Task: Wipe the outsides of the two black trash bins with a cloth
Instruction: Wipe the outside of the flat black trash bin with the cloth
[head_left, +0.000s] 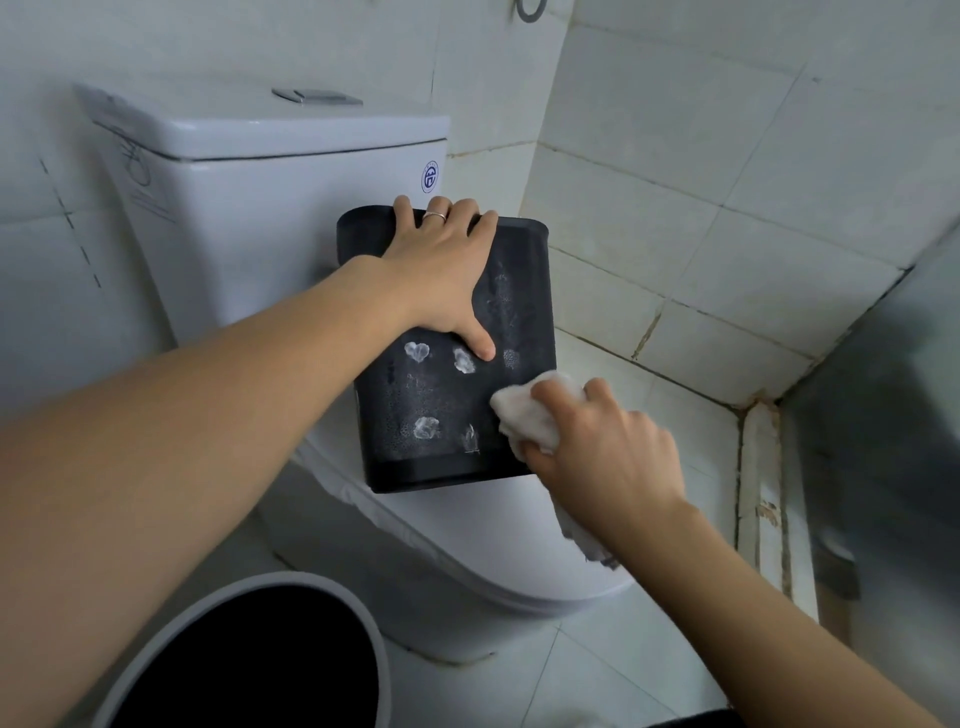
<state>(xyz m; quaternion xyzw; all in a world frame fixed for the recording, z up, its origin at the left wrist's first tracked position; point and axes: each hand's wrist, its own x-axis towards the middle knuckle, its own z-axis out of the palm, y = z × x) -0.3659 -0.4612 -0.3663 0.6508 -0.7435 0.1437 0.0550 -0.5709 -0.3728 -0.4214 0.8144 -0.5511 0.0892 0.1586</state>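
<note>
Black trash bin (452, 395) lies on its side on the closed toilet lid (467, 540), base toward the cistern (249, 208), rim end hanging near the lid's front right edge. Upturned wall shows several white smears and a dusty film.

Left hand (441, 270): spread flat on the wall near the base end, fingers hooked over the far edge, thumb pressed down mid-wall. Pinning, not truly gripping.

Right hand (597, 447): clenched around a bunched white cloth (524, 415), pressed to the bin's right edge near the rim end. A tail of cloth hangs below the wrist.

Second bin (249, 660): on the floor at the lower left, by the toilet's foot, open mouth up, pale rim; outer wall barely in view, so its cleanliness cannot be told.

Risks, as judged:
- Lid is domed and smooth. A hard wipe across the bin could roll or skid it toward the right edge and off onto the floor tiles (597, 665), since only palm pressure holds it.
- Smears look dried on. A single light pass may spread them, not lift them.
- Thumb sits right beside one smear; that patch gets missed unless the left hand shifts.
- Dangling cloth tail could drag on the toilet and carry grime back onto the bin.
- Underside wall is hidden; easy to forget without turning the bin.
</note>
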